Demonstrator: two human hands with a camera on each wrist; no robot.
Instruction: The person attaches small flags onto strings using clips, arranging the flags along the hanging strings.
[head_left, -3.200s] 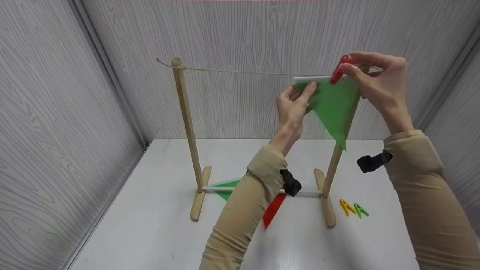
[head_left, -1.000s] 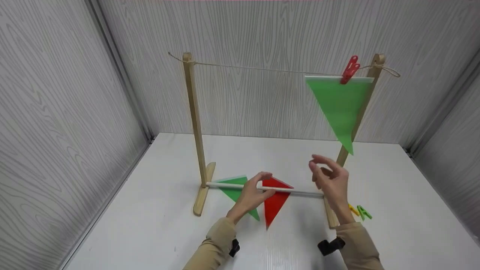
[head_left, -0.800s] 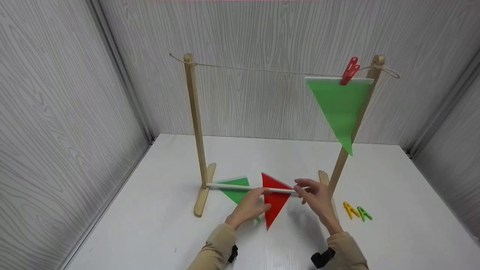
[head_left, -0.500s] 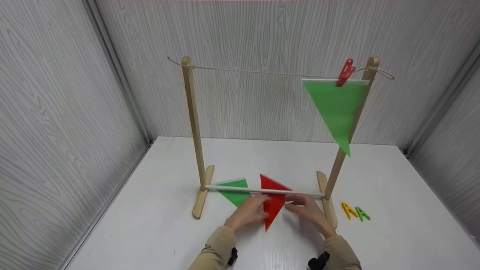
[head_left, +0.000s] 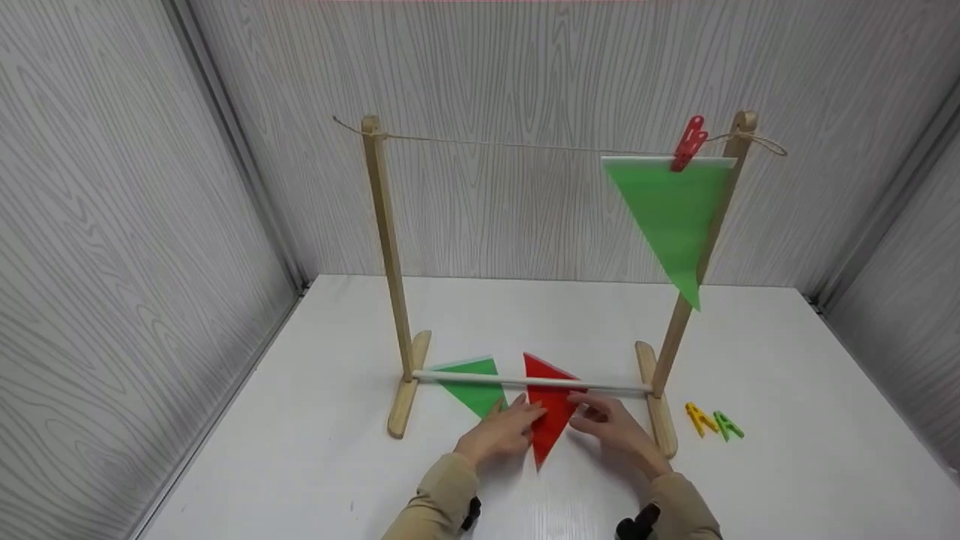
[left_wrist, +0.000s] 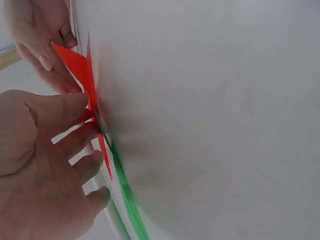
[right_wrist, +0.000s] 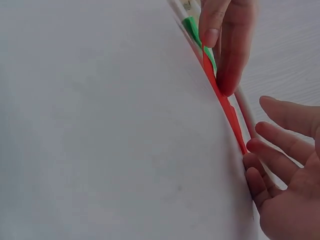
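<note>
A red triangular pennant [head_left: 550, 409] lies on the table under the stand's white crossbar [head_left: 517, 381]. My left hand [head_left: 499, 431] is at its left edge; in the left wrist view the thumb and forefinger pinch the pennant, whose red corner [left_wrist: 75, 65] stands up. My right hand [head_left: 615, 431] is at its right side, fingers loosely bent, with fingertips touching the edge in the right wrist view. A green pennant [head_left: 472, 386] lies just left, partly covered by my left hand. Another green pennant [head_left: 667, 210] hangs from the string, clipped by a red clothespin [head_left: 688, 144].
The wooden stand has a left post [head_left: 386, 247] and a right post [head_left: 679, 322], with a string [head_left: 495, 143] tied between them. Yellow [head_left: 701, 420] and green [head_left: 727, 425] clothespins lie right of the right foot. Grey wood-grain walls enclose the white table [head_left: 300, 450].
Both hands have left the hanging green pennant, now held by the red clothespin alone. They have come down to the red pennant; its lower tip has shifted slightly toward me.
</note>
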